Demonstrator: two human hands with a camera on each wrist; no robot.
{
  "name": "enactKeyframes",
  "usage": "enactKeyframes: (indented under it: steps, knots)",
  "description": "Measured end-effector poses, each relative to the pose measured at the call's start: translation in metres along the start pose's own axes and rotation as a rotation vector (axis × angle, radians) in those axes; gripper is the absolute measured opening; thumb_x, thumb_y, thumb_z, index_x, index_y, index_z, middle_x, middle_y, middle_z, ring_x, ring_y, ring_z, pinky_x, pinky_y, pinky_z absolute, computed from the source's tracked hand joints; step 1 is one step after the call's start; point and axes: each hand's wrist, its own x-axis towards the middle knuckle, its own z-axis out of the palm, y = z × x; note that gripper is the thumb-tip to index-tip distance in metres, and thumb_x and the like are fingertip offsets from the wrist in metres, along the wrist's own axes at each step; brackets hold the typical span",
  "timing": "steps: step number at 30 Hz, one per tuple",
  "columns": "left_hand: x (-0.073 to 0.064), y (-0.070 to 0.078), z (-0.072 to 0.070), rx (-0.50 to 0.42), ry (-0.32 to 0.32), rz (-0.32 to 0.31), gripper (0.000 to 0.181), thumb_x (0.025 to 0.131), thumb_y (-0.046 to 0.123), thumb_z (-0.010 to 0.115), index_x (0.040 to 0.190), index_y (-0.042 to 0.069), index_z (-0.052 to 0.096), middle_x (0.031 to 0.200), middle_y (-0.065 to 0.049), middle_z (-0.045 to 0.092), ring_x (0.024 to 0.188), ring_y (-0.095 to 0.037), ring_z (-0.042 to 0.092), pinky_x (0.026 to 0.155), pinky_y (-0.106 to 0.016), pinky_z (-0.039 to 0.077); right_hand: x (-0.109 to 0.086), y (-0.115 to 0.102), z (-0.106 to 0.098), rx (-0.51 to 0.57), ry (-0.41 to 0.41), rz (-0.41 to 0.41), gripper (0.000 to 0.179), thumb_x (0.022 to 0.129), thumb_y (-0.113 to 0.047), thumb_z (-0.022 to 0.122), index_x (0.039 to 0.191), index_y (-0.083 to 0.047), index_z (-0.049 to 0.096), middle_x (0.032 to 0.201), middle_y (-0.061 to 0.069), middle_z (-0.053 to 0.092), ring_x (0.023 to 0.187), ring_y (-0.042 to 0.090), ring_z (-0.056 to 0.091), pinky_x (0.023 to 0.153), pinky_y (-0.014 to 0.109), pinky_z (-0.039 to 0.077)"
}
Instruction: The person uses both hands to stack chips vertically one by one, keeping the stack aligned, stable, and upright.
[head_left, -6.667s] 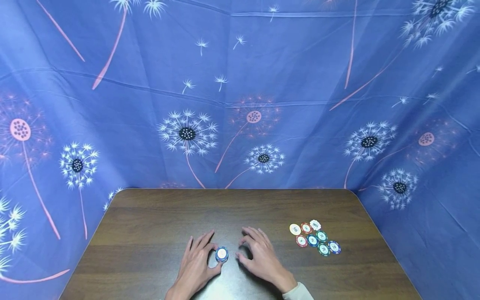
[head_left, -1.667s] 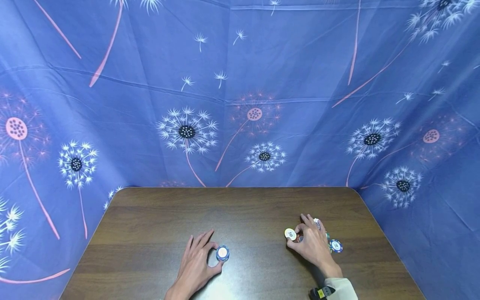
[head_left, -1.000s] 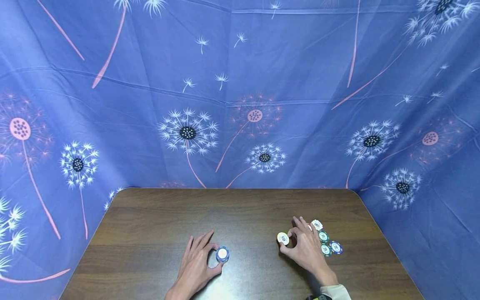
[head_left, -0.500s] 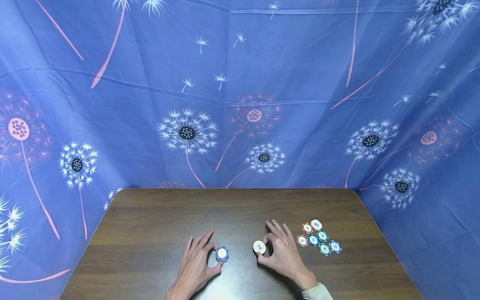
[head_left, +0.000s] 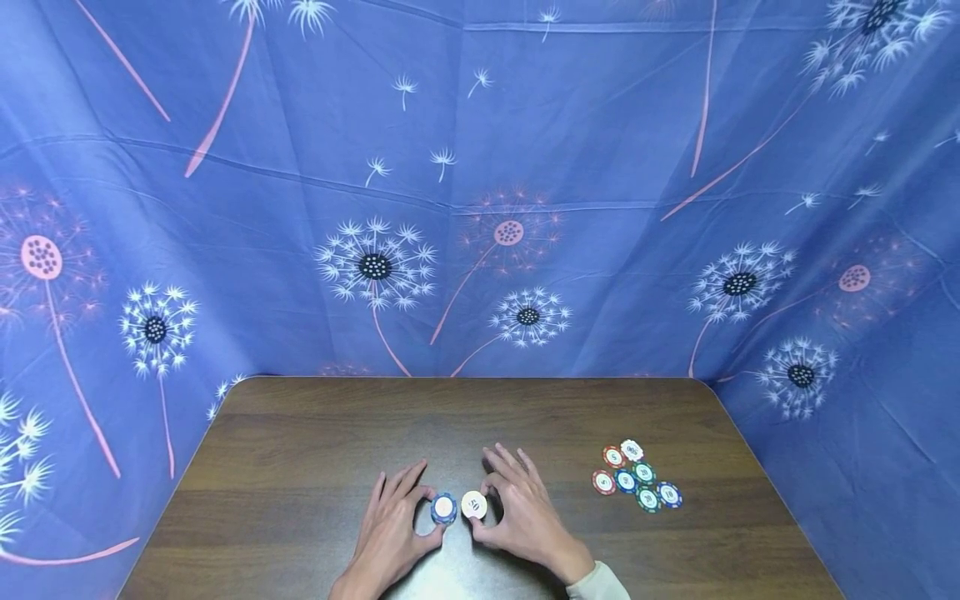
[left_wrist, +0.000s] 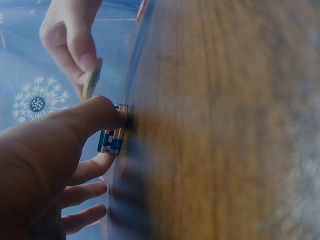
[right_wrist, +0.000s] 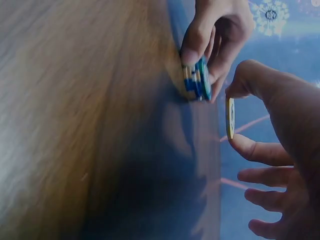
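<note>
The head view looks forward and down from above the near side of the counter (head_left: 330,433), far enough back to include both far corners and the patterned cloth (head_left: 622,125) behind. The left wrist view sits close behind the left grip (head_left: 390,525), low and turned sideways, the counter filling its right side. The right wrist view, equally close to the right grip (head_left: 528,518), has the counter at left. All three share the chip stack (head_left: 444,508) and pale chip (head_left: 474,505).

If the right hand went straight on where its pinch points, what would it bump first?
Likely the chip stack in the left hand, though the right hand might clear it; height's unclear.
</note>
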Motion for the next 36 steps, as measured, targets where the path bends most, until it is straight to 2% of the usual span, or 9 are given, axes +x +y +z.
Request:
enactKeyframes:
  steps: [9, 16, 20, 28, 36]
  knots:
    - [0.001, -0.002, 0.000, 0.030, -0.033, -0.007, 0.040, 0.073, 0.039, 0.091, 0.104, 0.017, 0.077, 0.152, -0.014, 0.061, 0.139, -0.038, 0.056, 0.120, -0.069, 0.035, 0.017, -0.014, 0.007, -0.020, -0.037, -0.068, 0.035, 0.070, -0.040, 0.089, 0.088, -0.018, 0.070, 0.147, 0.020, 0.064, 0.144, 0.041, 0.054, 0.119, 0.068, 0.038]
    - [0.000, -0.001, -0.001, 0.025, -0.055, -0.016, 0.041, 0.075, 0.040, 0.089, 0.107, 0.017, 0.078, 0.153, -0.014, 0.060, 0.140, -0.038, 0.055, 0.121, -0.069, 0.034, 0.027, -0.019, 0.013, -0.074, -0.121, -0.087, 0.038, 0.074, -0.045, 0.087, 0.096, -0.016, 0.075, 0.151, 0.017, 0.062, 0.147, 0.037, 0.051, 0.123, 0.062, 0.037]
    - [0.001, 0.000, -0.002, 0.029, -0.054, -0.012, 0.040, 0.076, 0.040, 0.087, 0.106, 0.017, 0.078, 0.153, -0.014, 0.060, 0.141, -0.037, 0.055, 0.121, -0.068, 0.034, 0.029, -0.020, 0.016, -0.097, -0.160, -0.087, 0.038, 0.075, -0.047, 0.085, 0.096, -0.017, 0.074, 0.151, 0.016, 0.062, 0.148, 0.035, 0.050, 0.124, 0.061, 0.036]
    - [0.001, 0.000, -0.002, 0.023, -0.038, -0.007, 0.039, 0.076, 0.040, 0.087, 0.106, 0.016, 0.078, 0.152, -0.015, 0.061, 0.140, -0.039, 0.055, 0.120, -0.069, 0.035, 0.030, -0.020, 0.018, -0.117, -0.173, -0.085, 0.038, 0.076, -0.048, 0.086, 0.094, -0.017, 0.073, 0.151, 0.017, 0.062, 0.148, 0.034, 0.051, 0.124, 0.060, 0.036]
    - [0.002, 0.000, -0.002, 0.022, -0.066, -0.024, 0.039, 0.076, 0.039, 0.087, 0.106, 0.016, 0.078, 0.152, -0.016, 0.060, 0.141, -0.038, 0.054, 0.121, -0.069, 0.033, 0.028, -0.019, 0.018, -0.071, -0.172, -0.069, 0.038, 0.079, -0.048, 0.088, 0.097, -0.017, 0.074, 0.152, 0.018, 0.061, 0.148, 0.035, 0.051, 0.123, 0.062, 0.036]
